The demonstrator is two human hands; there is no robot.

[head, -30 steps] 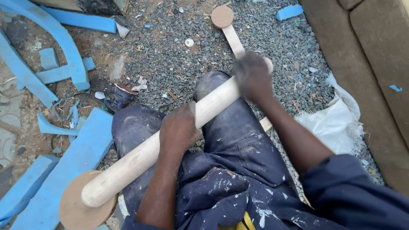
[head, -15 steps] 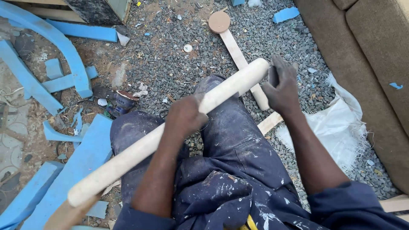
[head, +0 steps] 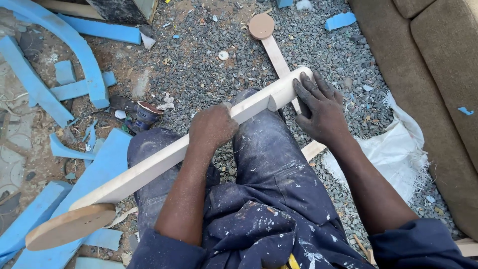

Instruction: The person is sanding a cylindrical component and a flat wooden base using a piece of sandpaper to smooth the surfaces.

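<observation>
Timber: wooden leg [head: 169,159] looks stiff, light | left hand [head: 213,125] clenched mid-length | right hand [head: 321,110] fingers spread flat on its end | we grip beside left fingers

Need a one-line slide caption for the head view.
Left hand grips a pale wooden post across the lap; right hand rests at its far end.

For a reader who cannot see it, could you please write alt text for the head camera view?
A seated person holds a long pale wooden piece across their lap, left hand gripping its middle, right hand resting by its far end. Below lies gravel with blue foam offcuts, a second wooden piece and a white sack.
</observation>
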